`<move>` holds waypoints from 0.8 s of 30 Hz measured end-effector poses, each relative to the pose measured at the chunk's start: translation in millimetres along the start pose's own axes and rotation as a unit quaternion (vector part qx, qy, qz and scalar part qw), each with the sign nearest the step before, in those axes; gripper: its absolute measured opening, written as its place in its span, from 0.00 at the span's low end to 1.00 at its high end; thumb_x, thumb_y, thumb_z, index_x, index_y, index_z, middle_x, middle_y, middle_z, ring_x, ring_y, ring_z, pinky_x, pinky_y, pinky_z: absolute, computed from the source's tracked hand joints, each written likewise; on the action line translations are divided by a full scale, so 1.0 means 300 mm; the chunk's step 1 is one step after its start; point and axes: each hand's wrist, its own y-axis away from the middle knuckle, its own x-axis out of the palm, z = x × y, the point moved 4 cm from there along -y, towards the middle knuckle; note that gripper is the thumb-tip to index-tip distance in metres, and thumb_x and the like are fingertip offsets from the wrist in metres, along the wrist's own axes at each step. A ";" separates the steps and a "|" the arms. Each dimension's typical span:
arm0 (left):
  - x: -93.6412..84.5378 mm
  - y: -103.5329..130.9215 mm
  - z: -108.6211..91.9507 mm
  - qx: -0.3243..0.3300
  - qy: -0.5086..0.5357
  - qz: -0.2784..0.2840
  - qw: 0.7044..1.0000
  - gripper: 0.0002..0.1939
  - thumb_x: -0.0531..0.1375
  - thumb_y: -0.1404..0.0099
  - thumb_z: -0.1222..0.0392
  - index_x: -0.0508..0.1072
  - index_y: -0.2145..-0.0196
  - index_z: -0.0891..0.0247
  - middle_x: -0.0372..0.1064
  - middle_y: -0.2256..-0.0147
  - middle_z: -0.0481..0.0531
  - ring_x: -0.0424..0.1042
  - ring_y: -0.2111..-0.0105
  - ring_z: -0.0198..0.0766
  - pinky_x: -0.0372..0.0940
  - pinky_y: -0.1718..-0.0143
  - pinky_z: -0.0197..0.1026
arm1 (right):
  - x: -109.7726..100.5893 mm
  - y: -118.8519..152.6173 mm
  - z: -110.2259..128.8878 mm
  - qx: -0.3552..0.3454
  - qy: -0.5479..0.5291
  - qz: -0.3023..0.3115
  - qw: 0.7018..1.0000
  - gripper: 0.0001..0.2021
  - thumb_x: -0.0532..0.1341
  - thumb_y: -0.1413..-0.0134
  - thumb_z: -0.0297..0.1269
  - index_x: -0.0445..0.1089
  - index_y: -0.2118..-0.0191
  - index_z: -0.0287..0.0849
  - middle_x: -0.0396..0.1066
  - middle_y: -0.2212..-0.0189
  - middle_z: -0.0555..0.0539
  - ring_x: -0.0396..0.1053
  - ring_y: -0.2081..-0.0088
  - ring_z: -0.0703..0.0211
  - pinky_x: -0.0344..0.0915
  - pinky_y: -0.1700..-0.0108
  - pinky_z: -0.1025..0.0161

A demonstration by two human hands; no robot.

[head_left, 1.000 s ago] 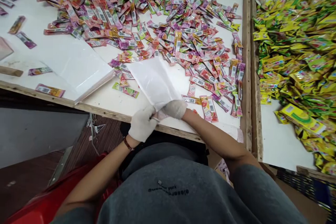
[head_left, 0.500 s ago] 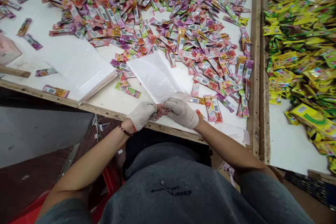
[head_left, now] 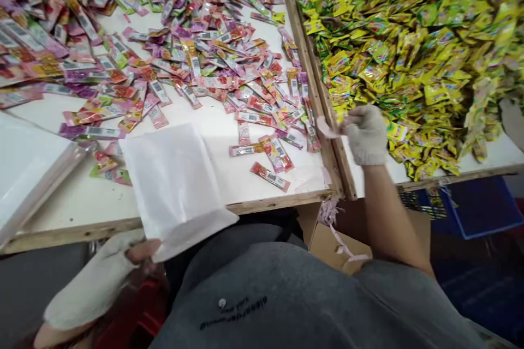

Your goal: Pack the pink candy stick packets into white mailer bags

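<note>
My left hand point(head_left: 123, 256), in a white knit glove with bare fingertips, pinches the near left corner of a white plastic bag point(head_left: 176, 185). The bag lies flat, its near end sticking out past the table's front edge. My right hand point(head_left: 365, 133), gloved alike, is closed on a thin pale pink strip point(head_left: 326, 128). That strip curls out to the left, over the wooden divider point(head_left: 327, 120). Just beyond this hand spreads a heap of yellow-green packets point(head_left: 393, 65). Slim pink, purple and orange sachets point(head_left: 229, 71) cover the table behind the bag.
A stack of white bags point(head_left: 28, 169) lies on the left. Several loose sachets, one a red sachet point(head_left: 270, 176), are near the front edge. Below the divider stands a cardboard box point(head_left: 327, 245) with pale torn strips point(head_left: 329, 211) hanging at it. A blue crate point(head_left: 487, 207) is at right.
My hands have moved apart. The right one has swung right over the divider with the strip, the left one has dropped left with the bag's corner. The view has turned right.
</note>
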 end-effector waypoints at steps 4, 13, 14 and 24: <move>-0.037 0.073 0.060 -0.037 -0.161 -0.135 0.977 0.16 0.58 0.35 0.42 0.73 0.71 0.56 0.75 0.69 0.49 0.75 0.66 0.50 0.74 0.60 0.54 | -0.070 0.037 -0.092 -0.047 0.264 -0.106 0.957 0.29 0.67 0.47 0.35 0.67 0.38 0.39 0.68 0.42 0.24 0.65 0.37 0.27 0.63 0.38 0.33; 0.118 0.028 0.064 0.271 -0.389 -0.209 0.855 0.19 0.57 0.31 0.68 0.75 0.46 0.53 0.74 0.40 0.55 0.63 0.32 0.50 0.54 0.29 0.66 | 0.560 0.359 0.460 -0.514 -0.037 0.297 0.804 0.14 0.59 0.32 0.34 0.75 0.46 0.54 0.75 0.40 0.45 0.64 0.32 0.47 0.59 0.30 0.37; 0.131 0.032 0.067 0.299 -0.373 -0.179 0.860 0.19 0.55 0.29 0.69 0.76 0.47 0.51 0.76 0.42 0.52 0.67 0.34 0.45 0.57 0.30 0.62 | 0.582 0.378 0.475 -0.521 -0.058 0.342 0.780 0.13 0.58 0.32 0.34 0.77 0.49 0.55 0.76 0.41 0.47 0.66 0.33 0.49 0.59 0.30 0.38; 0.125 0.083 0.039 0.301 -0.145 -0.207 0.919 0.12 0.57 0.28 0.59 0.82 0.59 0.57 0.83 0.57 0.53 0.80 0.53 0.42 0.71 0.47 0.46 | 0.551 0.343 0.467 -0.354 -0.231 0.367 0.829 0.10 0.57 0.34 0.39 0.76 0.63 0.50 0.81 0.61 0.44 0.77 0.51 0.49 0.73 0.46 0.44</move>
